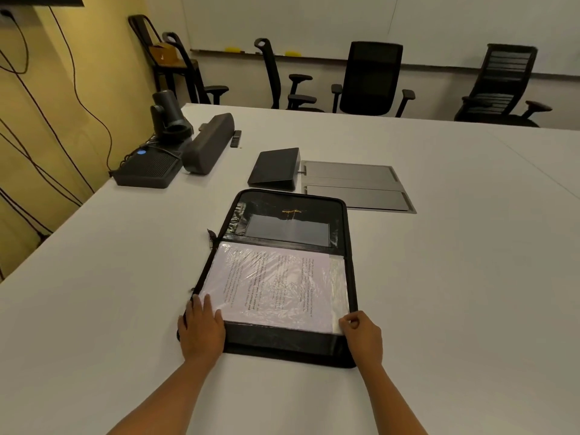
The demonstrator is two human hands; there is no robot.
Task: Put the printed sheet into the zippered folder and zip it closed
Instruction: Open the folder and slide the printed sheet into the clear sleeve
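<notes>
zippered folder [282, 343] lying open near the worktop's [94, 309] near edge, long axis running away from the person | printed sheet [273, 284] sitting in its near half, just beyond both hands | left hand [202, 331] pressing flat, fingers straight, on the folder's near left corner | right hand [364, 335] pinching the sheet's near right corner

The left hand [202, 329] lies flat, palm down, fingers straight and pointing to the far side, resting on the near left corner of the black zippered fabric folder [282, 340]. The right hand [364, 335] is curled, thumb and forefinger pinching the near right corner of the clear crinkled plastic sleeve [339, 277]. Both bare forearms reach in from the near edge, well apart.
</notes>
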